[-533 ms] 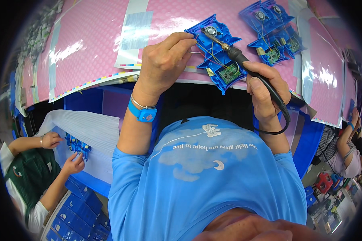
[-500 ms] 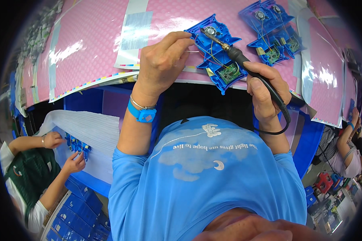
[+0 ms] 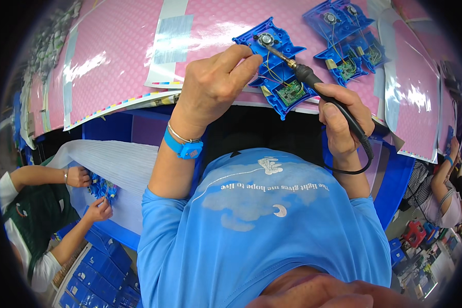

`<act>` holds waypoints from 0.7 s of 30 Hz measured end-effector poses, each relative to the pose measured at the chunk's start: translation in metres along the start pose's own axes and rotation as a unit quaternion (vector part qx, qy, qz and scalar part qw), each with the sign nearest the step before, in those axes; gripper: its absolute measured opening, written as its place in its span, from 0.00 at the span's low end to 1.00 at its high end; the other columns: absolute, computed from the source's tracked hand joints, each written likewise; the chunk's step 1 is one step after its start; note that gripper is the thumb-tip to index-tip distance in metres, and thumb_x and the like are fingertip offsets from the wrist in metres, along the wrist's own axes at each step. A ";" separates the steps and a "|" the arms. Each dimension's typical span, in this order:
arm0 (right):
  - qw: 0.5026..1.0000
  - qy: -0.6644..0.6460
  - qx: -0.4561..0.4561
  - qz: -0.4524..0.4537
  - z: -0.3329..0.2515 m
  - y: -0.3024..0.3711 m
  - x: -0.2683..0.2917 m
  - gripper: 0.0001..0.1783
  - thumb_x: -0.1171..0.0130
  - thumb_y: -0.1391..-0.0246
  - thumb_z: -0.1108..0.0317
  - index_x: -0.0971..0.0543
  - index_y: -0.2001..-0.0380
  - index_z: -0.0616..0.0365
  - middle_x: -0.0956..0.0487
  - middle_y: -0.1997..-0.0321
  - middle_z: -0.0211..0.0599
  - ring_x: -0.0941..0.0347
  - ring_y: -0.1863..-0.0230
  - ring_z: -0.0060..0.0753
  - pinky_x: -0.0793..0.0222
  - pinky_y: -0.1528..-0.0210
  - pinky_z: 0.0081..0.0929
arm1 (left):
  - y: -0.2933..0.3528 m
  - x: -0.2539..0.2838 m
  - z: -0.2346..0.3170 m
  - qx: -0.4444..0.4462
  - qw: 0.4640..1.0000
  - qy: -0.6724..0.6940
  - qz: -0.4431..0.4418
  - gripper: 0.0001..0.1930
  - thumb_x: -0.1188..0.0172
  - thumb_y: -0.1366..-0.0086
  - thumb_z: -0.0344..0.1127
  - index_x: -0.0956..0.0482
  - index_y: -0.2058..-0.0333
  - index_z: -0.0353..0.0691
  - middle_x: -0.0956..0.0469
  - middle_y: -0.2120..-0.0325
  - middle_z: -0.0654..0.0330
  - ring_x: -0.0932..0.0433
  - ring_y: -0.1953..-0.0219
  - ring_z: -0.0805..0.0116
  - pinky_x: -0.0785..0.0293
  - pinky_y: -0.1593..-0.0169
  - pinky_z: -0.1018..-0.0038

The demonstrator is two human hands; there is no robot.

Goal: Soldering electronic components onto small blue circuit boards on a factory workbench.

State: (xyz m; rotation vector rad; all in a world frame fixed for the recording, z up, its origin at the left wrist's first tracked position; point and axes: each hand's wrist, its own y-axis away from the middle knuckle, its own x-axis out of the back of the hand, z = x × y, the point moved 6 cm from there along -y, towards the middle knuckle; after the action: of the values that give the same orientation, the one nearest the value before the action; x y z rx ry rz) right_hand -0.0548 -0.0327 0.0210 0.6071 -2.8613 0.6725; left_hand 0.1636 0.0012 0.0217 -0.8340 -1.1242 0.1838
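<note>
My right hand (image 3: 346, 120) grips a soldering iron (image 3: 307, 76) by its black handle, its cable looping down past my wrist. The metal tip reaches to the lower edge of a small round speaker (image 3: 266, 39) in an opened blue plastic housing (image 3: 288, 47). Thin wires run from there to a green circuit board (image 3: 291, 94) in the housing's lower half, which lies at the table edge. My left hand (image 3: 215, 84) is closed in a pinch beside the speaker half, at its left edge. Whatever lies between its fingertips is too small to make out.
More opened blue housings (image 3: 339, 25) with speakers and boards lie at the right on the pink-covered table (image 3: 113, 61). At the left, a co-worker's hands (image 3: 95, 208) handle blue parts over a white sheet (image 3: 108, 156). Blue bins (image 3: 95, 267) stand below.
The iron's tip has drawn down and right, from left of the speaker to its lower edge. My left hand has shifted slightly right and down. The co-worker's hands have moved a little.
</note>
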 end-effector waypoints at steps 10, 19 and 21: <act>1.000 0.007 -0.008 -0.008 0.003 -0.002 -0.001 0.19 0.43 0.42 0.71 0.20 0.52 0.76 0.22 0.72 0.38 0.32 0.76 0.19 0.39 0.73 0.17 | -0.002 -0.013 -0.007 0.010 0.999 0.039 0.001 0.09 0.32 0.46 0.26 0.20 0.66 0.39 0.16 0.64 0.60 0.15 0.70 0.66 0.21 0.71 0.74; 1.000 0.011 -0.005 -0.011 0.002 -0.003 0.000 0.19 0.43 0.43 0.70 0.20 0.53 0.76 0.22 0.73 0.38 0.32 0.76 0.20 0.38 0.73 0.17 | -0.003 -0.011 -0.007 0.029 0.999 0.037 -0.025 0.10 0.28 0.46 0.28 0.16 0.64 0.40 0.15 0.64 0.61 0.14 0.68 0.65 0.19 0.68 0.75; 1.000 0.015 0.000 -0.009 0.002 -0.003 0.001 0.19 0.42 0.43 0.70 0.20 0.53 0.76 0.22 0.73 0.38 0.32 0.76 0.20 0.38 0.73 0.17 | -0.003 -0.011 -0.007 0.031 0.999 0.034 -0.026 0.11 0.28 0.46 0.28 0.16 0.64 0.40 0.15 0.64 0.61 0.14 0.68 0.65 0.19 0.68 0.75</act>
State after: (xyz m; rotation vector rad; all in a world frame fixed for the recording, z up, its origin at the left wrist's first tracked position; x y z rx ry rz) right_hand -0.0542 -0.0366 0.0203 0.6152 -2.8246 0.6739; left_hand 0.1642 -0.0101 0.0145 -0.7501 -1.0710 0.1451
